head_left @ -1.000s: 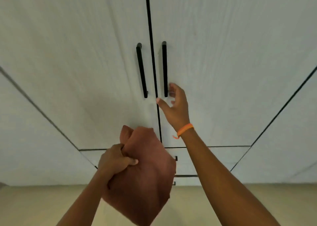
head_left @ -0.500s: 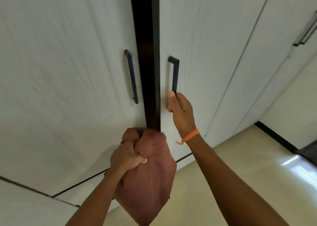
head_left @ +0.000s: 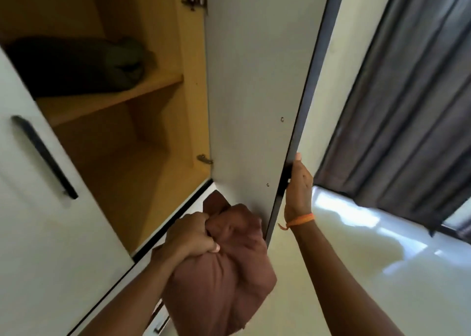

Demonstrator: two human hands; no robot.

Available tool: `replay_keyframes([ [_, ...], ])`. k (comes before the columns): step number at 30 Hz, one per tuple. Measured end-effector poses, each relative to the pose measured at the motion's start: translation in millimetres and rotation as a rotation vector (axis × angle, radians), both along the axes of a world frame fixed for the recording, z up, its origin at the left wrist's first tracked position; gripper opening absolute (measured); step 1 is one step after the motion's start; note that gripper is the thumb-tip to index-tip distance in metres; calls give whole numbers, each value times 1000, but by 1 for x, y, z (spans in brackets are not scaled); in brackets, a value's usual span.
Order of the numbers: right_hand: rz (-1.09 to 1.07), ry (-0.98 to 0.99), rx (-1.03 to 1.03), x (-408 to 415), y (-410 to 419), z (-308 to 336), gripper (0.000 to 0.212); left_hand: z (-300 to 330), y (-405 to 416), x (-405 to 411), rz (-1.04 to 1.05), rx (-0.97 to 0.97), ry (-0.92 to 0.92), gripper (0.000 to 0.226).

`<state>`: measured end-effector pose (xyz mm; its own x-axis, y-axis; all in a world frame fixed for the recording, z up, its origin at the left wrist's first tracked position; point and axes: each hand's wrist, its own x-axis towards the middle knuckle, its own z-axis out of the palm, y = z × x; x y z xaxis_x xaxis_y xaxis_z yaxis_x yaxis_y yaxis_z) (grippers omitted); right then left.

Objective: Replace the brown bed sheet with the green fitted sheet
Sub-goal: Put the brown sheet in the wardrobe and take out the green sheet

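Stage: roughly midway, by my reckoning. Brown bed sheet (head_left: 224,279), off the bed and bundled, gripped in the left hand (head_left: 190,236) with fingers curled tight into the cloth, low beside the wardrobe. Right hand (head_left: 298,188) clasps the outer edge of the open wardrobe door (head_left: 254,93), fingers hidden behind it. Dark green folded bundle (head_left: 76,65), likely the green fitted sheet, lies on the upper shelf (head_left: 107,98), above and left of both hands, untouched. Left to do: stow brown sheet, take green one, fit it. Bed not in view.
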<state>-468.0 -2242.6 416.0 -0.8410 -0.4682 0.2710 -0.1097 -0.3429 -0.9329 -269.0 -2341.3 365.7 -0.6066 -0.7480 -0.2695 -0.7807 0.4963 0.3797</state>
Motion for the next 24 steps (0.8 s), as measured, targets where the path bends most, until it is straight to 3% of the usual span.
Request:
replay_keyframes([
  [2, -98, 10, 25, -18, 3, -10, 64, 9, -1, -16, -3, -8, 70, 61],
  [4, -274, 97, 67, -25, 11, -18, 46, 18, -2, -28, -11, -24, 133, 54],
  [6, -498, 331, 89, -21, 24, -20, 14, 26, -4, -36, -43, -48, 166, 48],
  [8, -539, 610, 86, -5, 34, -11, 25, 33, -8, -39, -78, -91, 176, 45],
  [11, -202, 1113, 170, 17, 29, 7, 55, 45, -18, -34, -135, -170, 170, 37],
  [14, 184, 1450, 647, 36, 1, 9, 109, 55, -30, -23, -205, -206, 153, 36],
  [16, 394, 1513, 934, 46, -22, 1, 122, 58, -40, -15, -238, -211, 197, 30],
  [17, 440, 1487, 1010, 49, -32, -1, 117, 59, -45, -11, -248, -202, 233, 27],
  [21, 382, 1381, 1031, 55, -68, 4, 51, 62, -77, 0, -223, -226, 275, 30],
  [24, 347, 1289, 1009, 57, -85, 5, 41, 72, -87, 5, -245, -252, 324, 27],
])
